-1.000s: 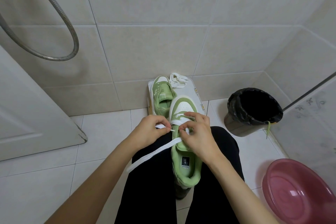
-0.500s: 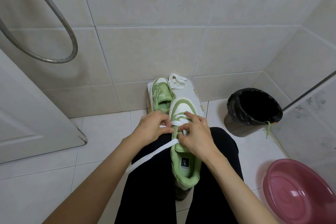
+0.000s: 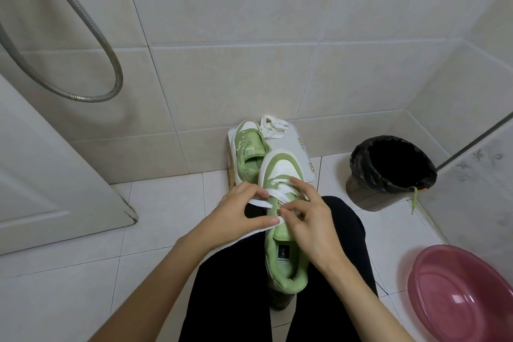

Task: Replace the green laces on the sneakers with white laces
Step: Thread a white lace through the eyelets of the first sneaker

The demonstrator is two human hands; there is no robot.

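In a tiled bathroom corner, you sit with the near sneaker point(image 3: 286, 253) lying along your lap, its toe pointing away from you. The job looks roughly a third done. No green lace shows on either shoe, and one green lace point(image 3: 414, 200) hangs over the rim of the black bin point(image 3: 391, 166) to the right of the near sneaker. A white lace point(image 3: 273, 197) already crosses that sneaker's lowest eyelets, while the upper eyelets are bare. The far sneaker point(image 3: 248, 153) stands just beyond the near sneaker's toe on a white board point(image 3: 294, 147) and has no lace. A spare white lace point(image 3: 273, 126) lies bundled further beyond it.

Your left hand point(image 3: 236, 211) is at the near sneaker's left side, thumb and fingers pinching the white lace, whose free end trails off towards your left knee. Your right hand point(image 3: 311, 216) arches over the tongue. Its forefinger reaches towards the toe, and its thumb and middle finger appear to pinch the same lace at an eyelet.
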